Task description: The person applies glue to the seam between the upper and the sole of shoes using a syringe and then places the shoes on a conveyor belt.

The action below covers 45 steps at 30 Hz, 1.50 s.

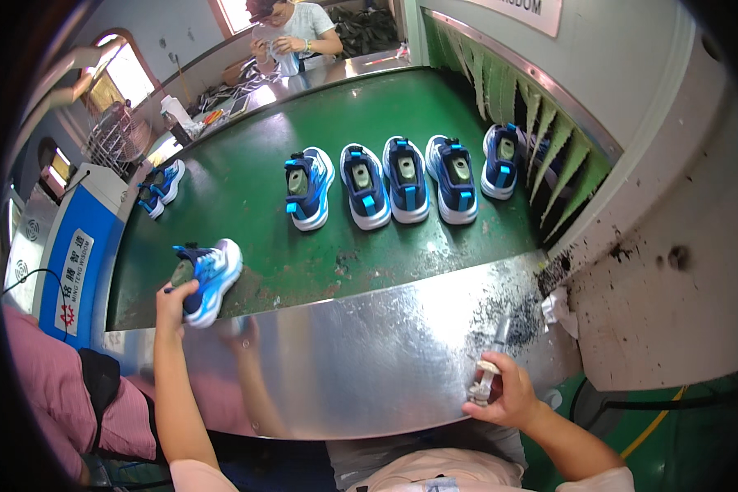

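Observation:
My left hand point(175, 304) is closed on the heel end of a blue and white sneaker point(213, 277), which it holds tilted over the green belt's near left edge. An olive-green shoe last shows in the sneaker's opening. My right hand point(504, 391) grips a small tool point(485, 381) with a pale, rough-looking handle and a narrow metal end pointing away from me. It hovers over the metal ledge point(361, 353), near a patch of black crumbs. Several matching sneakers point(365, 187) stand in a row on the belt, their heels toward me and lasts inside.
The green conveyor belt point(287, 262) runs to a strip curtain point(541, 115) at the right, where one sneaker stands close. More sneakers point(162, 187) lie at the far left. Crumpled white paper point(559, 312) sits by the machine wall. Another person point(299, 41) works across the belt; someone in pink point(45, 394) is at left.

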Available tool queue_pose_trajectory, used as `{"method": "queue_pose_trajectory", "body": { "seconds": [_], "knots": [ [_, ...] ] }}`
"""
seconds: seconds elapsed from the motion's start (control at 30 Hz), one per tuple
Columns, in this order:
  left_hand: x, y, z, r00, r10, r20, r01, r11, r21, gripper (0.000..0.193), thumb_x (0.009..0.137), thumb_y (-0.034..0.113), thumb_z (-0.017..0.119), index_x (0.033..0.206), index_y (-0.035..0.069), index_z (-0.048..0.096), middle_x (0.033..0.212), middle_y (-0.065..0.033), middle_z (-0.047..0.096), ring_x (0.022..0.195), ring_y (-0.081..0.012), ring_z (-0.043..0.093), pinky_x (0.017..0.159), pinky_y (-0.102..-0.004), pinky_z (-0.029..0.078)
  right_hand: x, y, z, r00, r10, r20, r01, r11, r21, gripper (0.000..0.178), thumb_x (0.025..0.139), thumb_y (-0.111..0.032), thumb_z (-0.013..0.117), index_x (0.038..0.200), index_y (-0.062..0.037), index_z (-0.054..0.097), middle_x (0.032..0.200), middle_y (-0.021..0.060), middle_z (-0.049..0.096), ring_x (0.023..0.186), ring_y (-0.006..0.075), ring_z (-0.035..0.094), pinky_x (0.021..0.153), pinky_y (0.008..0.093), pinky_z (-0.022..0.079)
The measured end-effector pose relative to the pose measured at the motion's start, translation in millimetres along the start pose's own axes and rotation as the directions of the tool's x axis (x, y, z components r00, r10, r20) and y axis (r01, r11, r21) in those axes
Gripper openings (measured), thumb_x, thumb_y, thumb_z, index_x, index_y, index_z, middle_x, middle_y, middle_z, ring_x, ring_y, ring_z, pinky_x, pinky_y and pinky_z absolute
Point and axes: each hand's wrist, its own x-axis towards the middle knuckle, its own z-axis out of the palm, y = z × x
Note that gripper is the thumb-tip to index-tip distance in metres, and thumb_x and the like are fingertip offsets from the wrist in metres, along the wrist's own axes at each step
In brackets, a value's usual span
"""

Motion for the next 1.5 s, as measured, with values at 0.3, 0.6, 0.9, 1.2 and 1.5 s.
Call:
{"method": "queue_pose_trajectory", "body": {
  "seconds": [0.3, 0.6, 0.9, 1.2, 1.5],
  "knots": [
    [-226, -28, 98, 0.983, 0.157, -0.097, -0.161, 0.986, -0.035, 0.067, 0.078, 0.007, 0.071, 0.136, -0.002, 0.038, 0.125, -0.0092, 0.050, 0.113, -0.0188, 0.049, 0.098, -0.0309, 0.037, 9, -21, -6, 0.973, 0.231, 0.010, -0.227, 0.941, 0.249, 0.075, 0.070, -0.034, 0.080, 0.129, -0.0084, 0.042, 0.071, 0.0040, 0.051, 0.054, 0.0147, 0.045, 0.054, 0.0288, 0.041],
    [-213, 95, 62, 0.513, 0.526, 0.678, -0.856, 0.253, 0.451, 0.091, 0.048, 0.021, 0.083, 0.129, 0.000, 0.050, 0.133, -0.0193, 0.048, 0.129, -0.0373, 0.041, 0.107, -0.0452, 0.033, -13, -58, -48, 0.902, 0.426, 0.066, -0.319, 0.555, 0.769, 0.088, 0.069, -0.071, 0.067, 0.126, -0.0085, 0.041, 0.086, 0.0041, 0.057, 0.069, 0.0068, 0.051, 0.057, 0.0185, 0.040],
    [-230, 46, 127, 0.324, 0.585, 0.744, -0.946, 0.213, 0.244, 0.055, 0.049, 0.007, 0.078, 0.103, 0.006, 0.066, 0.099, -0.0136, 0.066, 0.092, -0.0322, 0.064, 0.080, -0.0397, 0.052, -13, -37, -46, 0.909, 0.415, -0.027, -0.242, 0.581, 0.777, 0.080, 0.079, -0.053, 0.069, 0.134, -0.0067, 0.033, 0.092, 0.0046, 0.053, 0.081, 0.0085, 0.047, 0.068, 0.0200, 0.040],
    [-259, 37, 124, 0.392, 0.633, 0.667, -0.916, 0.205, 0.344, 0.052, 0.049, -0.001, 0.069, 0.100, 0.004, 0.066, 0.102, -0.0108, 0.064, 0.100, -0.0314, 0.061, 0.082, -0.0404, 0.051, -14, -46, -12, 0.908, 0.394, 0.144, -0.376, 0.612, 0.695, 0.081, 0.074, -0.024, 0.080, 0.136, -0.0092, 0.030, 0.102, 0.0029, 0.049, 0.081, 0.0042, 0.045, 0.061, 0.0148, 0.035],
    [-247, 46, 129, 0.413, 0.585, 0.698, -0.911, 0.252, 0.328, 0.058, 0.044, 0.002, 0.076, 0.101, 0.005, 0.065, 0.102, -0.0090, 0.064, 0.099, -0.0302, 0.060, 0.084, -0.0404, 0.049, -10, -43, -5, 0.893, 0.424, 0.155, -0.397, 0.575, 0.715, 0.081, 0.076, -0.022, 0.078, 0.138, -0.0108, 0.028, 0.105, 0.0027, 0.048, 0.078, 0.0038, 0.044, 0.060, 0.0150, 0.035]
  ]
}}
